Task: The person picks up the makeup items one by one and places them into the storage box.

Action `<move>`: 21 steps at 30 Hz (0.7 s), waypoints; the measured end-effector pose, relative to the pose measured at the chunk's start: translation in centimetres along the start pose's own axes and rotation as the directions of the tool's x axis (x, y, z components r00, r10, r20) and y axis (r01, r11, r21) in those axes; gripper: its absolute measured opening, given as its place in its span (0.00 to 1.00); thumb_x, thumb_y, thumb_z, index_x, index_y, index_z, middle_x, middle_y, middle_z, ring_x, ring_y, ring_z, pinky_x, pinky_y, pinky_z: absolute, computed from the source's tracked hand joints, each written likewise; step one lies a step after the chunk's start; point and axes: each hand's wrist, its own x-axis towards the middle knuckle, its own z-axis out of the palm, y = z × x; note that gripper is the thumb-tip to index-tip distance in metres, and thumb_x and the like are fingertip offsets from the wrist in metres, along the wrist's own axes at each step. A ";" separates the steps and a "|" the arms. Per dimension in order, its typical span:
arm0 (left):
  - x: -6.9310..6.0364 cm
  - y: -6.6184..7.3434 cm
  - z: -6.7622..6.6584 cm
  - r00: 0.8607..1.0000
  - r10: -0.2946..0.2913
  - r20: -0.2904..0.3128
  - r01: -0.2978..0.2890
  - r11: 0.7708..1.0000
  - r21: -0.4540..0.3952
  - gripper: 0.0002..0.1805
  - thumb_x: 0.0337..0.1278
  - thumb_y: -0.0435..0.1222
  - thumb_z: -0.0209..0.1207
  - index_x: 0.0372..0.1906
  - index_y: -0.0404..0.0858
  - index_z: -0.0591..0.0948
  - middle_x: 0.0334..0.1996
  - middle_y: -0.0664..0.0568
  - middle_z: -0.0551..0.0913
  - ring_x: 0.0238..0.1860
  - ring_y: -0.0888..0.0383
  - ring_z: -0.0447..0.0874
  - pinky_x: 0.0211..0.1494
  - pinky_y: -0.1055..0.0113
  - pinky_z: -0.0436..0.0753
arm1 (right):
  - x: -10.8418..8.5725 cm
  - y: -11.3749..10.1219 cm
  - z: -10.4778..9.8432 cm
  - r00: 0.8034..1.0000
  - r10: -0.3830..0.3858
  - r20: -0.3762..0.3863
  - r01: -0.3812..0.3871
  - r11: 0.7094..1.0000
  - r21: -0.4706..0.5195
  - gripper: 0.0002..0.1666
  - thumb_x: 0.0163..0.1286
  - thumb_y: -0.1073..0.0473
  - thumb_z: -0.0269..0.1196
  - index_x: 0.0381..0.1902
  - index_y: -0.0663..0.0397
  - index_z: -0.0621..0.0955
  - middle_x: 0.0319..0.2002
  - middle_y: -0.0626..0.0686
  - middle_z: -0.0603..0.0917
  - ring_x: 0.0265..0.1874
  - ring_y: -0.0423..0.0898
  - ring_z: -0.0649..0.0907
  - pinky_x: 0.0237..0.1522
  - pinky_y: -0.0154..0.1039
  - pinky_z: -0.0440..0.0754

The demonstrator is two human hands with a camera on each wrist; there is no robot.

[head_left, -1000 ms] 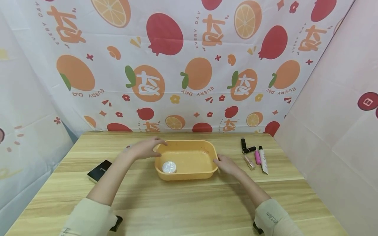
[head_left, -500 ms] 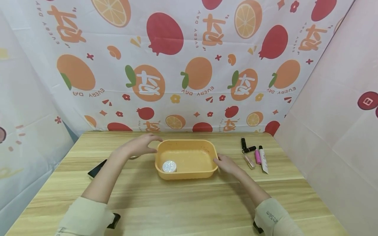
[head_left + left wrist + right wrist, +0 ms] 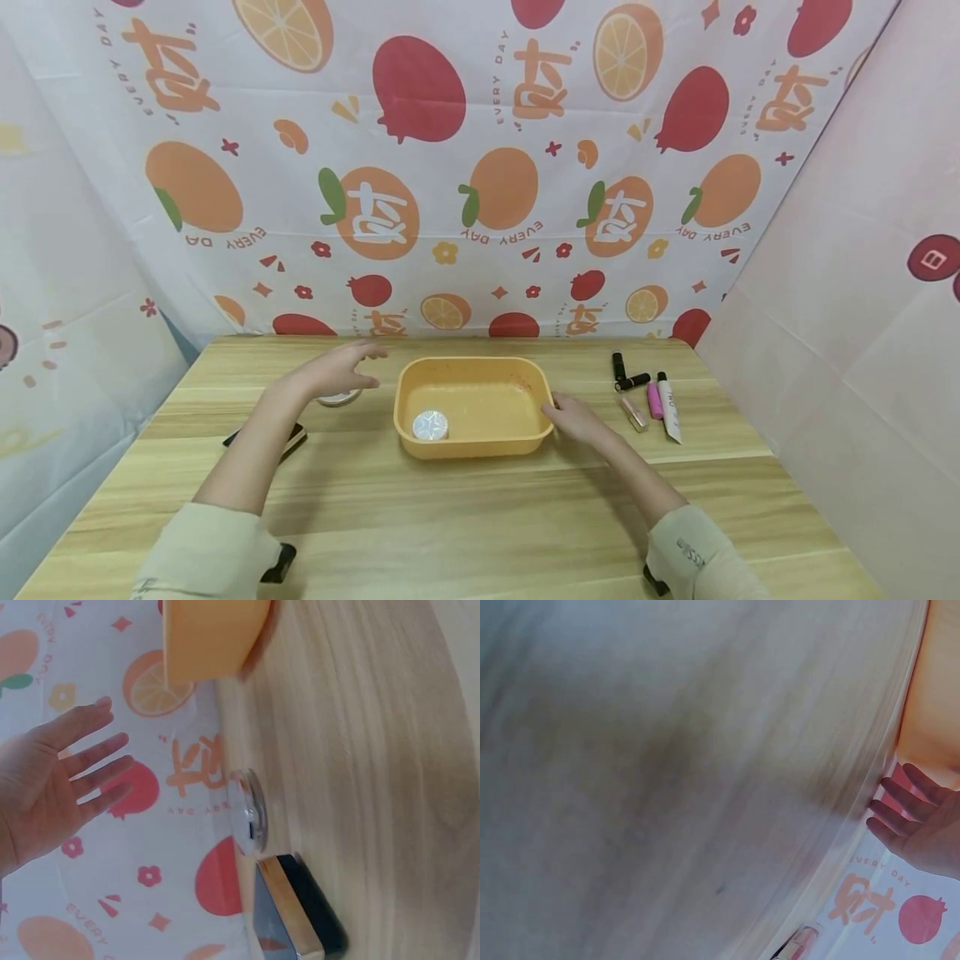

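Note:
A yellow plastic basin (image 3: 472, 450) stands on the wooden table, with a round whitish patterned container (image 3: 431, 425) in its near left corner. My right hand (image 3: 576, 417) holds the basin's right rim, thumb over the edge; in the right wrist view its fingers (image 3: 904, 806) lie along the outside wall. Left of the basin, my left hand (image 3: 333, 372) hovers with nothing in it, fingers spread and apart from the rim. Behind that hand is a round silver-rimmed compact (image 3: 341, 398), partly hidden. My left forearm covers part of a black box with a gold edge (image 3: 296, 907).
Small cosmetics lie at the right: two black tubes (image 3: 632, 381), a clear pinkish tube (image 3: 633, 413), a pink tube (image 3: 655, 401) and a white squeeze tube (image 3: 669, 408). A fruit-print cloth (image 3: 465, 275) hangs behind the table.
My left hand has moved from the basin's left rim away to the left. The compact beneath it now shows partly. My right hand and the basin have stayed put.

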 end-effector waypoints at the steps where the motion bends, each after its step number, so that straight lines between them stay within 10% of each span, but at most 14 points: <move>1: 0.0 -0.3 0.1 1.000 -0.003 0.002 0.003 1.000 -0.009 0.25 0.55 0.34 0.60 0.56 0.26 0.71 0.53 0.33 0.72 0.56 0.37 0.66 0.57 0.43 0.67 | 0.0 0.0 0.0 1.000 0.002 -0.001 -0.002 1.000 0.000 0.26 0.71 0.52 0.47 0.62 0.61 0.69 0.43 0.53 0.79 0.37 0.46 0.77 0.45 0.48 0.75; 21: -0.1 -4.6 1.3 0.995 -0.095 -0.016 0.095 0.995 0.000 0.23 0.54 0.35 0.59 0.53 0.24 0.72 0.53 0.30 0.71 0.57 0.33 0.63 0.56 0.40 0.66 | 0.0 -0.1 0.0 1.000 0.008 -0.008 -0.008 1.000 -0.002 0.27 0.71 0.52 0.47 0.62 0.61 0.69 0.51 0.57 0.77 0.45 0.49 0.76 0.50 0.51 0.73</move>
